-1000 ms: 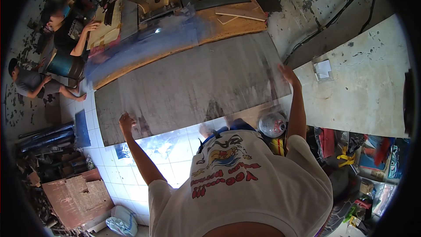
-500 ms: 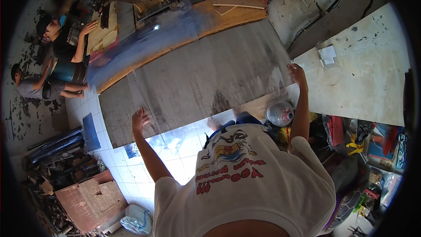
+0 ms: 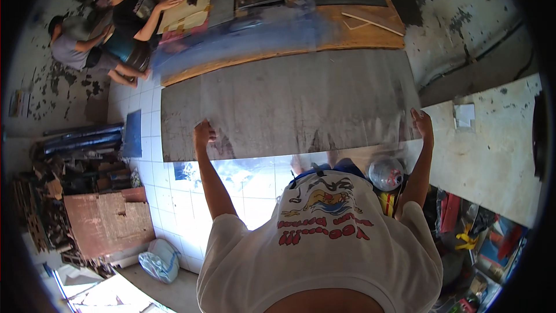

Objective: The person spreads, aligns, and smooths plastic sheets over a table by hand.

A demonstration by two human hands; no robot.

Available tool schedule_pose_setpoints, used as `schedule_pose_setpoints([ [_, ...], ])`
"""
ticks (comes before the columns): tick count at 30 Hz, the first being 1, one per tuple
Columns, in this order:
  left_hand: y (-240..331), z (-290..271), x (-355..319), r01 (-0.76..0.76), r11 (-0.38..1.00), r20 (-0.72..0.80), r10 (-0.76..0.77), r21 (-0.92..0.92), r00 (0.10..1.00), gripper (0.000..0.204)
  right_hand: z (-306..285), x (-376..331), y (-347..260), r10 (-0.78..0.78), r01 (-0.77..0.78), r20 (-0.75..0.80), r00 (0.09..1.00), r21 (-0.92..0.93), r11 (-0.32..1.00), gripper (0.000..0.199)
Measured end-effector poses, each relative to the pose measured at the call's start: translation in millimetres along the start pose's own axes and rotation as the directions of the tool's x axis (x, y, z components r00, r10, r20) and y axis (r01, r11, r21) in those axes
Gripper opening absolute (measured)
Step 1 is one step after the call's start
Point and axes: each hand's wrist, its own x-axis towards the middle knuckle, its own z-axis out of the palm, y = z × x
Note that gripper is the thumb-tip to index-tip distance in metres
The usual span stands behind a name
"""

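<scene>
The long grey surface (image 3: 178, 107) reached across the middle, with a clear plastic sheet (image 3: 324, 130) spread over it; at the sheet's two sides, the left hand (image 3: 204, 132) and the right hand (image 3: 423, 123) were curled nearly closed, each pinching the thin plastic

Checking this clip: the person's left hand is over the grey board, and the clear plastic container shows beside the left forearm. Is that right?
Not quite: in the head view, the clear plastic container shows beside the right forearm, not the left. The left hand is over the grey board, as stated.
</scene>
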Motion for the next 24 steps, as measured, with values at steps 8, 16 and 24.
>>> schedule_pose_setpoints([
  [8, 2.2, 33.1, -15.4, -0.127, 0.612, -0.382, 0.628, 0.780, 0.678, 0.025, 1.5, 25.1, 13.4, 0.008, -0.028, 0.099, 0.995, 0.210, 0.977, 0.032],
  [16, -14.3, 24.5, -11.4, -0.329, 0.524, -0.295, 0.785, 0.785, 0.545, 0.030, 1.4, 44.4, 2.5, -0.109, 0.108, 0.008, 0.994, 0.029, 0.994, 0.033],
  [24, -12.0, 28.9, -26.0, -0.339, 0.530, -0.251, 0.755, 0.778, 0.605, 0.026, -12.7, 69.1, 13.4, -0.072, 0.068, 0.046, 0.996, 0.081, 0.994, 0.028],
])
